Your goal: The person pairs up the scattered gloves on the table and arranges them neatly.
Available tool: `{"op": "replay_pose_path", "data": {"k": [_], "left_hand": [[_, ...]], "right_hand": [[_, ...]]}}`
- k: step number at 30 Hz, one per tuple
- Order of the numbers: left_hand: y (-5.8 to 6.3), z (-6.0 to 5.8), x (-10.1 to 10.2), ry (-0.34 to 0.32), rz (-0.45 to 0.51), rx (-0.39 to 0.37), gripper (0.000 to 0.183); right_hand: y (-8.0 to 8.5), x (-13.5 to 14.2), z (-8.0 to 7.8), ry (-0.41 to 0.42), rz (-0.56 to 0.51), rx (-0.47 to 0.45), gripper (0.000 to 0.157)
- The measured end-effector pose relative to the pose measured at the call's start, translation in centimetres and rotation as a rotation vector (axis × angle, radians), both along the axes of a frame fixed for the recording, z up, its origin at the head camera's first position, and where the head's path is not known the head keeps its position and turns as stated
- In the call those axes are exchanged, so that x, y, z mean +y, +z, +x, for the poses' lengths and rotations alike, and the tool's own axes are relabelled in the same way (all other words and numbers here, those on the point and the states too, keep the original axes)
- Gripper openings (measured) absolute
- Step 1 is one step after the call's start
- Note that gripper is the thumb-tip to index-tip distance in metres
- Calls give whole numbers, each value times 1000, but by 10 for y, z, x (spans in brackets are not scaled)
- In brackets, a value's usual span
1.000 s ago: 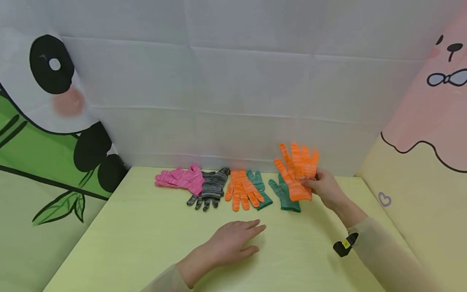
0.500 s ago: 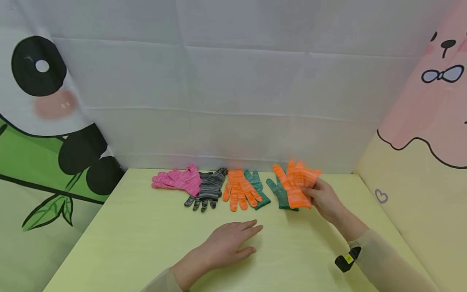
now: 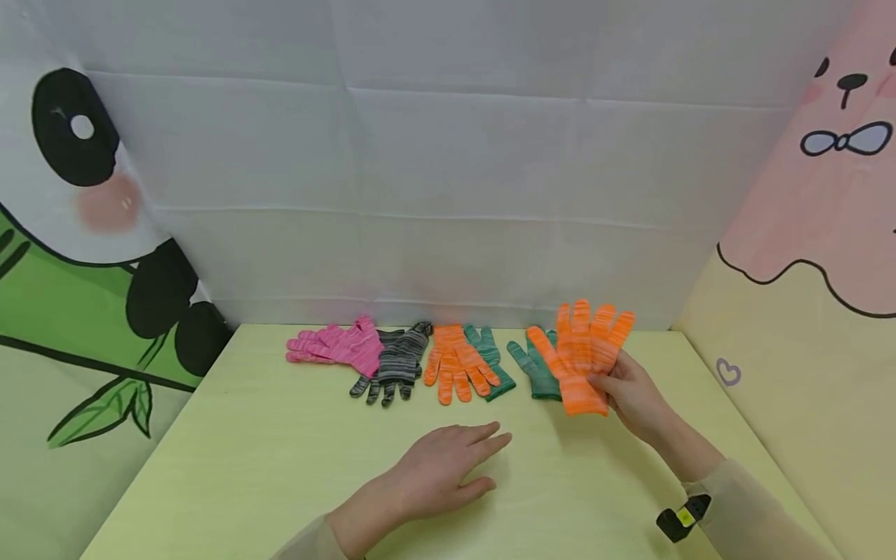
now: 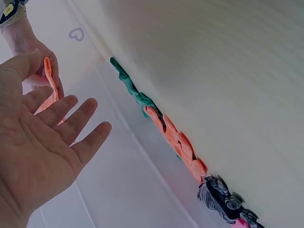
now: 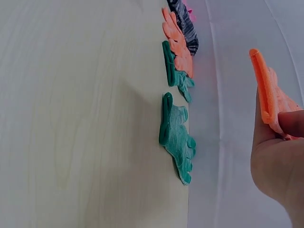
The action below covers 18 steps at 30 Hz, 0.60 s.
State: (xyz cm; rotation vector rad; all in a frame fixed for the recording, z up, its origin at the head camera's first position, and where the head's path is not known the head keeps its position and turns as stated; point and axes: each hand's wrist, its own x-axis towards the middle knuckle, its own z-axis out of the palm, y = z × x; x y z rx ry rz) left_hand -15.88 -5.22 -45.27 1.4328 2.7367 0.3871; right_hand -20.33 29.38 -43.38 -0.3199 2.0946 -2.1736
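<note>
My right hand (image 3: 633, 393) pinches an orange knit glove (image 3: 581, 358) near its cuff, fingers of the glove pointing up. The right wrist view shows this glove's cuff (image 5: 260, 85) raised off the table, with my thumb (image 5: 290, 122) across it. Behind it in the head view lies a green glove (image 3: 537, 369), partly covered by the orange one. Over the front of the table hovers my left hand (image 3: 437, 470), fingers extended and holding nothing. A second orange glove (image 3: 458, 362) lies flat, overlapping another green glove (image 3: 498, 373).
Grey-black striped gloves (image 3: 402, 362) and pink gloves (image 3: 336, 344) lie further left along the table's back edge. A pale wall sheet (image 3: 462, 194) rises right behind the row. Printed side panels (image 3: 791, 202) flank the pale yellow table (image 3: 266, 451).
My right hand has lowered the orange glove, then shifted it slightly right and toward me, turning its face to the camera. The left hand has stayed nearly still.
</note>
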Motion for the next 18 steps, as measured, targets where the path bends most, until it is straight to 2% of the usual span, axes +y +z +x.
{"op": "replay_pose_path", "data": {"k": [5, 9, 14, 18], "left_hand": [[1, 2, 4, -53, -26, 62, 64], [0, 3, 8, -102, -66, 107, 64], [-2, 4, 13, -142, -96, 85, 67], [-4, 4, 18, -165, -112, 65, 67]], "right_hand": [[0, 11, 10, -18, 12, 53, 45], [-2, 28, 13, -55, 57, 51, 41], [-13, 54, 18, -84, 189, -8, 34], [-30, 71, 25, -106, 232, -96, 36]]}}
